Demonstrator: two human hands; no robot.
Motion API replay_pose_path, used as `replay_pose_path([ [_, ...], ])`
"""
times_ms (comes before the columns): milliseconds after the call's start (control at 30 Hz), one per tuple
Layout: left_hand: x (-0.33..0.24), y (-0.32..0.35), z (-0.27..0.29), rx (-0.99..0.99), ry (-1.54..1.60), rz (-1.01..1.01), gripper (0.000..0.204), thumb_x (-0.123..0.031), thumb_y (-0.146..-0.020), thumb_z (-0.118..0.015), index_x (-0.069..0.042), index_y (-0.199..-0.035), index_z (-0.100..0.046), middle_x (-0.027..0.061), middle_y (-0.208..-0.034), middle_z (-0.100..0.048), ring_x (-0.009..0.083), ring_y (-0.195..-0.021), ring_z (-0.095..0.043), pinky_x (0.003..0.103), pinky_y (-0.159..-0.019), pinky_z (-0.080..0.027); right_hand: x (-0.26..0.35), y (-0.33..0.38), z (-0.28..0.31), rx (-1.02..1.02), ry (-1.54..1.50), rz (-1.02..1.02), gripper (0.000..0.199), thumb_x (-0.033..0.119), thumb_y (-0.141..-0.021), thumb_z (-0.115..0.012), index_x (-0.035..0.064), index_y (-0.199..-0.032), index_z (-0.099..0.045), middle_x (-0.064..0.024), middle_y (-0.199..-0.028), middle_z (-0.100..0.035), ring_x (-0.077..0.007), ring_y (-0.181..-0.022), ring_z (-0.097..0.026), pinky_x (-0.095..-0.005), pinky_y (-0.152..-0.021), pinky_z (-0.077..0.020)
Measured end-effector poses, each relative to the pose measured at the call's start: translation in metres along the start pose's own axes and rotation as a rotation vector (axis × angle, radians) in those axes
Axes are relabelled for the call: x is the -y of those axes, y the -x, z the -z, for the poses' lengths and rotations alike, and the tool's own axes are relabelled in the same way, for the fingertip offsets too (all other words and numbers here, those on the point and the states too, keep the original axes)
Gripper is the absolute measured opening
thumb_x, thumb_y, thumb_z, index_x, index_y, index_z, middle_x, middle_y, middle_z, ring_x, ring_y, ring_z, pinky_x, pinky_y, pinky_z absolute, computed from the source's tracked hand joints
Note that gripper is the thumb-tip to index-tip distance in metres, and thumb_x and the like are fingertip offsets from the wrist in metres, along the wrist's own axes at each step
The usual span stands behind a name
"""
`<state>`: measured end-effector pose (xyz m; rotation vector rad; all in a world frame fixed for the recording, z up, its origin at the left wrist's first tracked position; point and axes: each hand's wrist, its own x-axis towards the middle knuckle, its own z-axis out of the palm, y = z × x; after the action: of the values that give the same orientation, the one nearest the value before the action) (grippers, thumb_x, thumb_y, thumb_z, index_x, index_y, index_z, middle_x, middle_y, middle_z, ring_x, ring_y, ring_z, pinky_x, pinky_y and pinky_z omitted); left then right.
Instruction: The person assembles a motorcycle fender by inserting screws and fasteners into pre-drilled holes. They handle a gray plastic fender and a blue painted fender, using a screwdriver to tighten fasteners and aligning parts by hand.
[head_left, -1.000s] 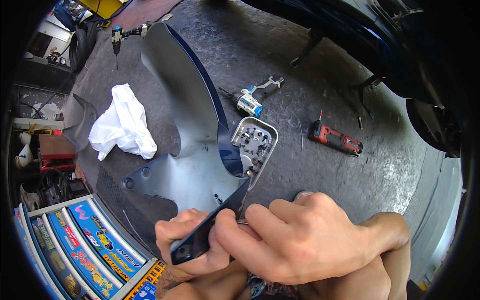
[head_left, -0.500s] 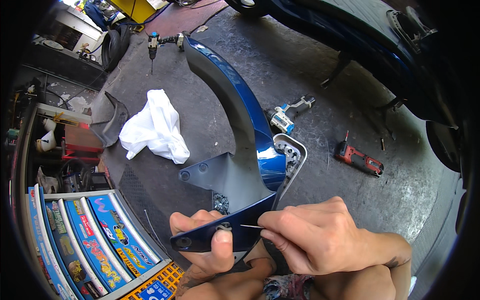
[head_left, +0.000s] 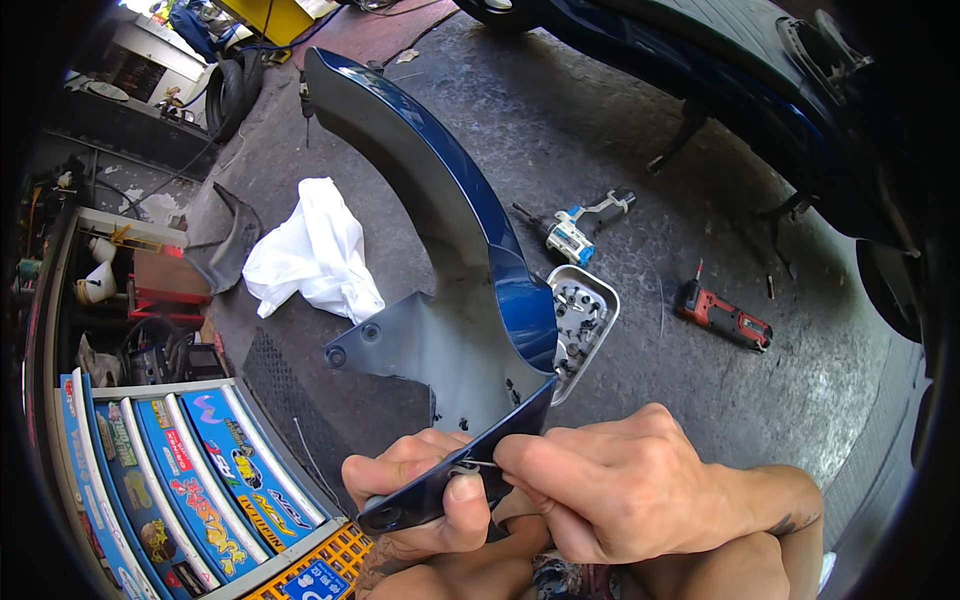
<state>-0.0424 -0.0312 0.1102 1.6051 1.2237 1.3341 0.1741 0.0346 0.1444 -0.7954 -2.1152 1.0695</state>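
Observation:
A curved, glossy blue body panel (head_left: 525,310) with a grey inner face rises in front of me. My left hand (head_left: 440,530) grips its near end, fingers behind and thumb in front, beside a small grey clip (head_left: 462,468) at a hole. My right hand (head_left: 630,490) is closed, pinching a thin metal pin-like piece (head_left: 483,463) whose tip reaches the clip by my left thumb. Most of that piece is hidden in my fingers, so its kind is unclear.
Beyond the panel sits a metal tray (head_left: 590,335) of small fasteners. A white-blue power tool (head_left: 575,235), a red-black power tool (head_left: 725,318) and a white cloth or bag (head_left: 315,250) lie on the floor. A stickered drawer cabinet (head_left: 200,480) stands left; a blue vehicle (head_left: 640,70) stands far right.
The panel has tilted, its far end swinging left and its near end turning more steeply. My right hand has moved slightly left, bringing the thin metal piece to the clip.

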Motion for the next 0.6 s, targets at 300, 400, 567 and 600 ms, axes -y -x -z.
replay_pose_path([
  [300, 0.0, 0.001, 0.001, 0.023, -0.096, -0.059, 0.05, -0.009, -0.09, -0.083, -0.01, -0.113, -0.038, 0.0076, -0.082, -0.065, 0.0216, -0.069, -0.071, 0.043, -0.07, -0.064, 0.006, -0.004, 0.011, 0.115, 0.027, -0.032, 0.02, 0.007, -0.085, -0.066, 0.007, -0.1, -0.054, -0.0042, -0.068, -0.055, -0.0231, -0.056, -0.067, -0.0406, -0.042, -0.0522],
  [400, 0.0, 0.0, 0.0, 0.02, -0.125, -0.087, 0.051, -0.009, -0.09, -0.083, -0.01, -0.115, -0.038, 0.0082, -0.081, -0.066, 0.0222, -0.068, -0.072, 0.043, -0.068, -0.065, 0.005, -0.003, 0.013, 0.135, 0.068, 0.006, 0.026, 0.008, -0.081, -0.068, 0.0067, -0.105, -0.059, -0.0024, -0.067, -0.054, -0.0205, -0.055, -0.066, -0.0381, -0.042, -0.0513],
  [567, -0.005, -0.005, 0.003, 0.038, -0.181, -0.13, 0.053, -0.011, -0.09, -0.084, -0.01, -0.117, -0.039, 0.0091, -0.08, -0.068, 0.0233, -0.066, -0.074, 0.043, -0.065, -0.066, 0.006, -0.003, 0.013, 0.134, 0.144, 0.045, 0.039, 0.014, -0.075, -0.074, 0.0077, -0.113, -0.067, 0.0021, -0.065, -0.048, -0.0138, -0.052, -0.06, -0.0338, -0.04, -0.0469],
  [600, -0.005, -0.005, 0.003, 0.039, -0.188, -0.134, 0.052, -0.011, -0.089, -0.084, -0.01, -0.117, -0.039, 0.0094, -0.08, -0.068, 0.0232, -0.065, -0.074, 0.042, -0.064, -0.065, 0.007, -0.004, 0.013, 0.144, 0.175, 0.046, 0.038, 0.015, -0.076, -0.073, 0.0079, -0.113, -0.067, 0.0025, -0.066, -0.048, -0.0132, -0.052, -0.06, -0.0336, -0.039, -0.0463],
])
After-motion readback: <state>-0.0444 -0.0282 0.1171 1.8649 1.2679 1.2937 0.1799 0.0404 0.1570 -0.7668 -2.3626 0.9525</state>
